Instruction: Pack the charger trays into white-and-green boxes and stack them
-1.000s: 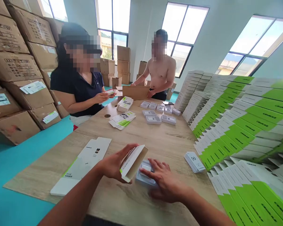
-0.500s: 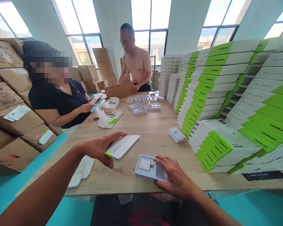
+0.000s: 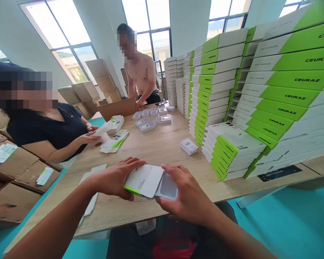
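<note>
You can read "CEUKAZ" in dark letters on the green ends of the stacked boxes (image 3: 286,97), right of the wooden table (image 3: 162,144). Print on the small white box (image 3: 189,146) beside that stack is too small to read.

I hold a flat white box (image 3: 143,180) with a bright green stripe along its near edge. It is a thin sleeve, open at its right end, and it lies almost flat in the air, tipped a little. My left hand (image 3: 116,178) grips it from the left side. A pale grey plastic tray (image 3: 167,187) sticks out of the open end, partly inside the box. My right hand (image 3: 185,194) holds the tray from the right. Both things are up above the near edge of the wooden table (image 3: 162,144), close to the middle of that edge.
</note>
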A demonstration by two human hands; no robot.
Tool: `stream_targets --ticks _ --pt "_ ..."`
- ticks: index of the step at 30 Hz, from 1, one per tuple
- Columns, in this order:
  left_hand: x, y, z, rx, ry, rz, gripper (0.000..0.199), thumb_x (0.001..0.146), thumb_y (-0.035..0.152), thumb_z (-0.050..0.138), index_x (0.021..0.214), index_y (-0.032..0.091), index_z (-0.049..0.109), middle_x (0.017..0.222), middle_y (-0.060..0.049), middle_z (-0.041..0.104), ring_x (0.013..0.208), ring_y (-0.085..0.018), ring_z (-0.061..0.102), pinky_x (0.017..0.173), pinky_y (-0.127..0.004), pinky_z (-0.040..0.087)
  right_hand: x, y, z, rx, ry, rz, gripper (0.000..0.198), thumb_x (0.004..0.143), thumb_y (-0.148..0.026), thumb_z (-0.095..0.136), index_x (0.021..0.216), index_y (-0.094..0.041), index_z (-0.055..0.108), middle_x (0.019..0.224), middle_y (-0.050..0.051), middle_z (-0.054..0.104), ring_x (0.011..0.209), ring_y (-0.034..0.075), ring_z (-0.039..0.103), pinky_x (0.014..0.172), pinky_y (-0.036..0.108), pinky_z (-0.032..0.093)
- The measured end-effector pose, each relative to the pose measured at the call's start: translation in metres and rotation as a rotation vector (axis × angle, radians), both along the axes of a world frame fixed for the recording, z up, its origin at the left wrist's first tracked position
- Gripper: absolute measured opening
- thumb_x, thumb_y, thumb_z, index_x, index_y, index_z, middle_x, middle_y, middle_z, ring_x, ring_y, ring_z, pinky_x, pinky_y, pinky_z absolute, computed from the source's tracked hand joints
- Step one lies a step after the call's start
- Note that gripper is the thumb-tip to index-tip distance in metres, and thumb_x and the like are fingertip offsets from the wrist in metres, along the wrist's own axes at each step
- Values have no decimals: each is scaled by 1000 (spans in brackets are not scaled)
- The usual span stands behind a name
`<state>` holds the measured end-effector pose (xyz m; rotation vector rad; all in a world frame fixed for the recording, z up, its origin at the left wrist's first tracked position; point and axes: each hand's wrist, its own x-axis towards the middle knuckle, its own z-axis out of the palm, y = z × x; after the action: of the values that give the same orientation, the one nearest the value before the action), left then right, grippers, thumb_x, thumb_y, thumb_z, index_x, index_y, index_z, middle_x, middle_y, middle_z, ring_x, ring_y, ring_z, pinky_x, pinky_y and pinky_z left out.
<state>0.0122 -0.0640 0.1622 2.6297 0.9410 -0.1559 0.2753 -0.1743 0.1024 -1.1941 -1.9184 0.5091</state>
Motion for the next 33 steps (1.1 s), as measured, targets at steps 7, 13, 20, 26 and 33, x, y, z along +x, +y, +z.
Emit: stream_targets --ticks 7,13,20,26,33 --pt "14 -5 -22 -408 -502 -134 94 64 49 84 147 22 49 150 -12 55 137 -39 52 116 -48 43 -9 14 -22 39 283 71 101 82 -46 84 160 -38 22 164 11 40 148 33 44 114 52 46" --pt "35 -59 -89 -422 -937 245 54 93 48 70 136 27 44 118 -9 72 109 -27 72 91 -39 61 -3 -2 -67 79 448 -74 78 89 -34 78 153 -33 34 121 8 73 104 24 74 89 37 62" --pt "24 -110 -140 49 -1109 267 53 100 33 63 147 42 41 135 -8 62 112 -21 71 92 -33 64 7 -13 -80 340 287 58 34 92 -38 75 124 -34 65 103 3 75 86 19 75 71 25 63" --pt "3 -110 -101 216 -778 123 31 99 17 57 128 28 61 120 -9 66 97 -18 71 84 -25 62 9 -6 -63 368 120 226 24 97 -30 67 120 -27 69 122 11 69 102 24 71 83 37 62" --pt "13 -120 -105 447 -1049 125 30 96 2 52 114 26 56 120 -10 70 118 -20 69 97 -32 59 18 -12 -48 542 -33 253 33 95 -10 61 121 -30 60 105 5 73 105 23 68 89 42 60"
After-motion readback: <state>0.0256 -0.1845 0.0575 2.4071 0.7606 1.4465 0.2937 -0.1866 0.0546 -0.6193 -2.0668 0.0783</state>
